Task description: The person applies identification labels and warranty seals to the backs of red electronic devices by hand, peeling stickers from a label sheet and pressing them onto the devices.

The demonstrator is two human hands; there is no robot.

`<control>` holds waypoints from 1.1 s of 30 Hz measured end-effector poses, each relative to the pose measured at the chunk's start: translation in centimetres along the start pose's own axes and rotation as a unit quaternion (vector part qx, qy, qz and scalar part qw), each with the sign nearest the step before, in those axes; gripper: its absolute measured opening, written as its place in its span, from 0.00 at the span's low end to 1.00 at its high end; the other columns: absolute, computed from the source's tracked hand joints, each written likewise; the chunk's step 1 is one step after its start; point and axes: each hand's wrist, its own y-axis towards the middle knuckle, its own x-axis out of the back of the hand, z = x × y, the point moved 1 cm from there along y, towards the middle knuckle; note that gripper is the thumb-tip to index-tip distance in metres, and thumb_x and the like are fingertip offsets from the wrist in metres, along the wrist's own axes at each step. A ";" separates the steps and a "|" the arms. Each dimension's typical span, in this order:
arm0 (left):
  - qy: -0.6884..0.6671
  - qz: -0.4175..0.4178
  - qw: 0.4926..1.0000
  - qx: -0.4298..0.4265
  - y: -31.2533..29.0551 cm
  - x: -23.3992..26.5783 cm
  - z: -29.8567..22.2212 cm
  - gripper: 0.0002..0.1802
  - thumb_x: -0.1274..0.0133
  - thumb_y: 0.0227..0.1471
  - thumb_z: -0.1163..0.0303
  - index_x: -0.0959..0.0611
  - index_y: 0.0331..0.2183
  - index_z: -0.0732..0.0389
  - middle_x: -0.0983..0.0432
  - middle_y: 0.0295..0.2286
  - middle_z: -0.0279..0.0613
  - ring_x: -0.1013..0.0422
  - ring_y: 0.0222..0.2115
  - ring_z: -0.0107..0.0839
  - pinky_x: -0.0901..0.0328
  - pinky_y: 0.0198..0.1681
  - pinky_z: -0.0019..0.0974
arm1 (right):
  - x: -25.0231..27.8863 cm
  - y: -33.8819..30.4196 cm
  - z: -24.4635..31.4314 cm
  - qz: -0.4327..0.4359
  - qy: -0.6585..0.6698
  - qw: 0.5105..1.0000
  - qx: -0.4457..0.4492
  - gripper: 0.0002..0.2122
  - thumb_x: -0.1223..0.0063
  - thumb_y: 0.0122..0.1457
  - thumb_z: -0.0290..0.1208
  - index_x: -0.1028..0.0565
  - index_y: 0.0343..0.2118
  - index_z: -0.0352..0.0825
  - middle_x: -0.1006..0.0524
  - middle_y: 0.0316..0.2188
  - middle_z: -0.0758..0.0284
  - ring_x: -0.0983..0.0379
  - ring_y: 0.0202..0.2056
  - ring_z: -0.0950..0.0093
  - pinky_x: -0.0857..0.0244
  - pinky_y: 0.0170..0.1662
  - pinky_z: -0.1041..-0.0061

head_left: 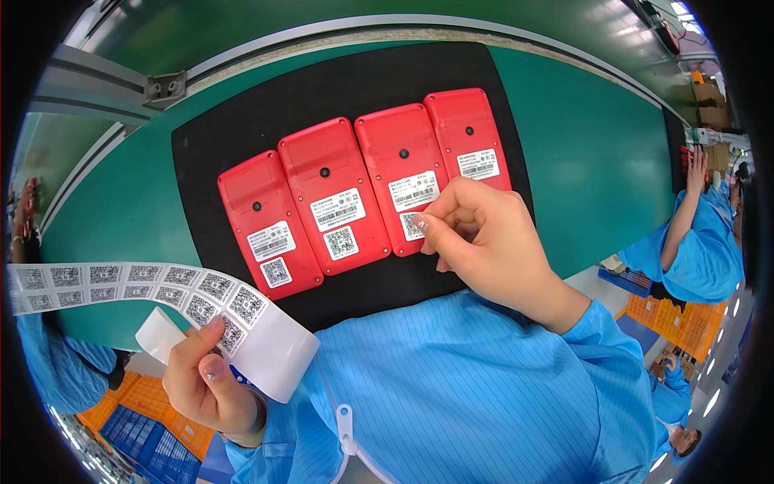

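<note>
Several red handheld devices (330, 165) lie side by side, backs up, on a black mat (234, 105). Each has a white printed label (339, 210); the two leftmost also bear a square code sticker (341, 241) below it. My right hand (504, 246) is over the lower part of the third device from the left. Its thumb and forefinger are closed at the right edge of another square code sticker (410, 227), which lies against that device. The hand hides the lower part of the rightmost device. My left hand (211, 379) pinches a curling strip of code stickers (278, 351), partly bare backing.
A green tabletop (588, 161) surrounds the mat, with a metal rail (387, 31) along its far edge. A metal bracket (165, 87) stands at the far left. Co-workers in blue sleeves (689, 250) are at both sides. Orange and blue crates (153, 440) are below table level.
</note>
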 end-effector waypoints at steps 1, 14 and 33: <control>0.003 -0.001 1.000 0.000 0.0 0.2 -0.3 0.25 0.56 0.57 0.54 0.23 0.28 0.71 0.24 0.22 0.51 0.27 0.21 0.27 0.37 0.24 0.24 | 0.0 -0.1 0.2 0.002 -0.012 1.000 0.009 0.04 0.50 0.56 0.23 0.31 0.27 0.29 0.25 0.19 0.66 0.29 0.20 0.85 0.34 0.22 0.86; -0.017 -0.004 1.000 0.007 -0.2 0.3 0.2 0.24 0.54 0.55 0.55 0.23 0.28 0.71 0.24 0.22 0.51 0.27 0.21 0.28 0.36 0.25 0.25 | 0.0 -0.1 0.3 0.001 0.026 1.000 -0.009 0.05 0.50 0.57 0.24 0.30 0.27 0.29 0.26 0.19 0.67 0.29 0.21 0.84 0.34 0.22 0.86; -0.040 -0.029 0.999 0.013 -0.4 0.0 -0.2 0.24 0.51 0.54 0.54 0.24 0.29 0.70 0.25 0.23 0.50 0.28 0.24 0.28 0.36 0.28 0.26 | 0.7 -0.2 1.4 -0.071 -0.269 0.954 0.108 0.07 0.46 0.51 0.29 0.32 0.23 0.33 0.27 0.17 0.62 0.28 0.21 0.63 0.34 0.24 0.69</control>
